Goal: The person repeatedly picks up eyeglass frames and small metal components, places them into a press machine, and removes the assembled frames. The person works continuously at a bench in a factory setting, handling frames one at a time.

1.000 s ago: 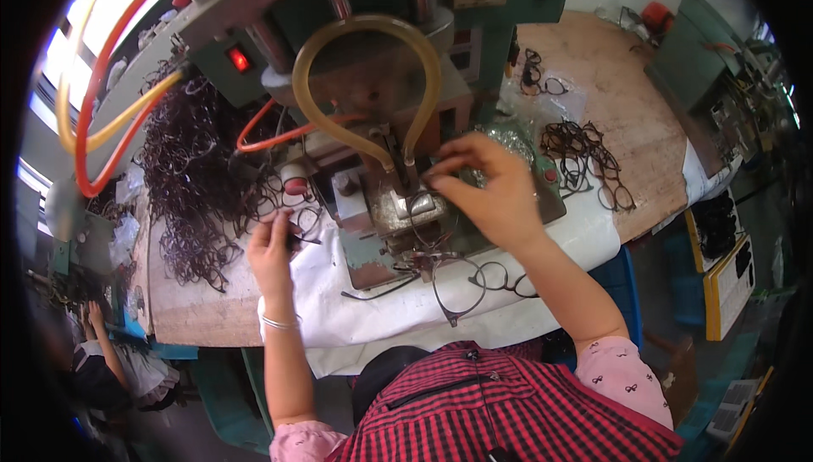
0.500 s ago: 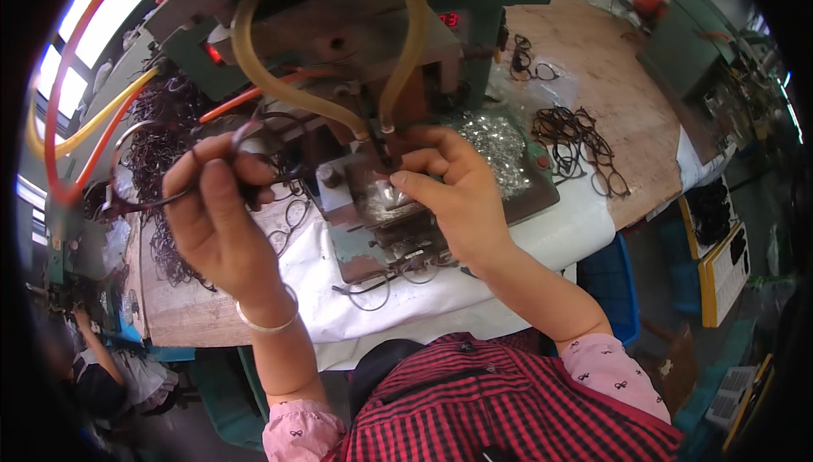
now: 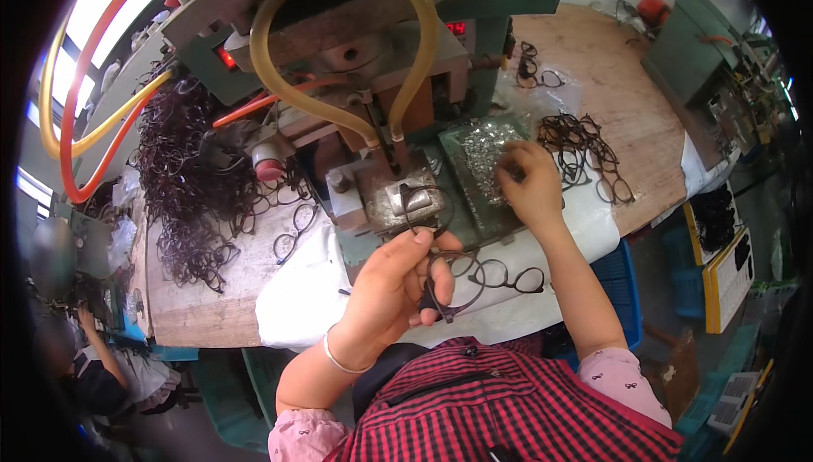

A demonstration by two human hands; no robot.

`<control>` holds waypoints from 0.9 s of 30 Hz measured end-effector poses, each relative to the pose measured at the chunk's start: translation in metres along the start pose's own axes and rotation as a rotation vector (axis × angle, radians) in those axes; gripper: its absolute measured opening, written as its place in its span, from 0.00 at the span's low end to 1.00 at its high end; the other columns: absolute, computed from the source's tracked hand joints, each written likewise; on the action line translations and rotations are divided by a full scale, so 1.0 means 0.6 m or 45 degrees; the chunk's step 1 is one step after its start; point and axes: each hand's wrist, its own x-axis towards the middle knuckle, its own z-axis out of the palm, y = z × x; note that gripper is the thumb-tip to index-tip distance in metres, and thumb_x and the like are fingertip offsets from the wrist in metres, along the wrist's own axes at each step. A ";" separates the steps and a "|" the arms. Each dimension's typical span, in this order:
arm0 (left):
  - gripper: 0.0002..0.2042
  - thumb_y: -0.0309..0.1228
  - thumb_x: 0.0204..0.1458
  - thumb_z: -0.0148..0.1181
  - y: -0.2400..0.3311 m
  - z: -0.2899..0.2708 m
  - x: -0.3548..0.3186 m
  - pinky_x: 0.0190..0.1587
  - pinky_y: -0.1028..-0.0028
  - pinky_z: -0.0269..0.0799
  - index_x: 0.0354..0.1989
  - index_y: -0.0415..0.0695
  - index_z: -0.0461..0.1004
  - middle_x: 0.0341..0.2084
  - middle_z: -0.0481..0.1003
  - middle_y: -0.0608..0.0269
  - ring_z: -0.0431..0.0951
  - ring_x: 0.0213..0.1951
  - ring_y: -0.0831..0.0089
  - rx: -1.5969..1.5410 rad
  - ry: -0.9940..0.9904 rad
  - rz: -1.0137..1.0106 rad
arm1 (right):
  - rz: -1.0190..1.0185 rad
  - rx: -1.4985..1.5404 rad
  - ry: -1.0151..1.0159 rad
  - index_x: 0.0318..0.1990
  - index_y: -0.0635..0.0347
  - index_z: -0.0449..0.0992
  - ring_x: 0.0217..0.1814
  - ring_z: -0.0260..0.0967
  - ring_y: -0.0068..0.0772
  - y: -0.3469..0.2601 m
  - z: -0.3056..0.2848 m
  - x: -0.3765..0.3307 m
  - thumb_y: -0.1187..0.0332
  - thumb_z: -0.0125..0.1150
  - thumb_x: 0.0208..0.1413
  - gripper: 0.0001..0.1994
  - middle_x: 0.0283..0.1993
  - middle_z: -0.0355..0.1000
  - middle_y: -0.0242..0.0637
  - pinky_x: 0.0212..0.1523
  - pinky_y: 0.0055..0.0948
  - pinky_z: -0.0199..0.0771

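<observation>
My left hand [image 3: 394, 288] is closed around a dark eyeglass frame [image 3: 440, 280], held just in front of the metal jig [image 3: 405, 199] of a green press machine [image 3: 356, 47]. My right hand [image 3: 529, 182] rests with curled fingers on a tray of small silvery metal parts [image 3: 478, 144] to the right of the jig. Whether its fingertips pinch a part is hidden.
A big heap of dark frames [image 3: 182, 182] lies left of the machine, with a smaller pile [image 3: 589, 149] on the wooden bench at the right. More frames [image 3: 508, 277] lie on the white cloth [image 3: 296, 301]. Yellow and orange hoses [image 3: 76, 106] loop overhead. Another person [image 3: 93, 360] sits lower left.
My left hand came down from the upper left to the middle, in front of the jig, with the frame in it. My right hand left the jig and moved right to the parts tray.
</observation>
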 end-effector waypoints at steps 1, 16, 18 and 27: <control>0.19 0.40 0.65 0.39 -0.006 0.000 0.001 0.10 0.83 0.53 0.44 0.36 0.70 0.14 0.70 0.59 0.62 0.10 0.79 -0.019 0.020 0.016 | 0.013 -0.005 0.047 0.31 0.58 0.78 0.50 0.70 0.44 -0.006 0.001 0.002 0.71 0.63 0.44 0.05 0.43 0.75 0.40 0.49 0.38 0.70; 0.06 0.16 0.51 0.58 0.011 -0.163 -0.099 0.35 0.81 0.68 0.36 0.34 0.75 0.30 0.72 0.65 0.71 0.30 0.79 0.812 0.982 1.396 | 0.294 0.487 0.033 0.37 0.63 0.79 0.38 0.73 0.28 -0.028 -0.036 -0.041 0.77 0.61 0.49 0.07 0.35 0.76 0.36 0.42 0.24 0.71; 0.06 0.17 0.49 0.60 0.058 -0.214 -0.061 0.34 0.80 0.67 0.35 0.35 0.78 0.29 0.72 0.66 0.72 0.30 0.78 1.054 1.066 1.211 | 0.249 0.496 0.025 0.36 0.63 0.80 0.39 0.74 0.30 -0.055 -0.038 -0.020 0.77 0.62 0.49 0.07 0.35 0.77 0.37 0.43 0.25 0.71; 0.05 0.23 0.45 0.63 -0.046 -0.401 0.072 0.39 0.69 0.68 0.31 0.40 0.78 0.29 0.69 0.56 0.72 0.34 0.62 1.631 1.296 1.023 | 0.379 0.456 0.044 0.34 0.63 0.80 0.37 0.73 0.30 -0.037 -0.045 -0.049 0.78 0.64 0.46 0.06 0.33 0.76 0.37 0.40 0.25 0.70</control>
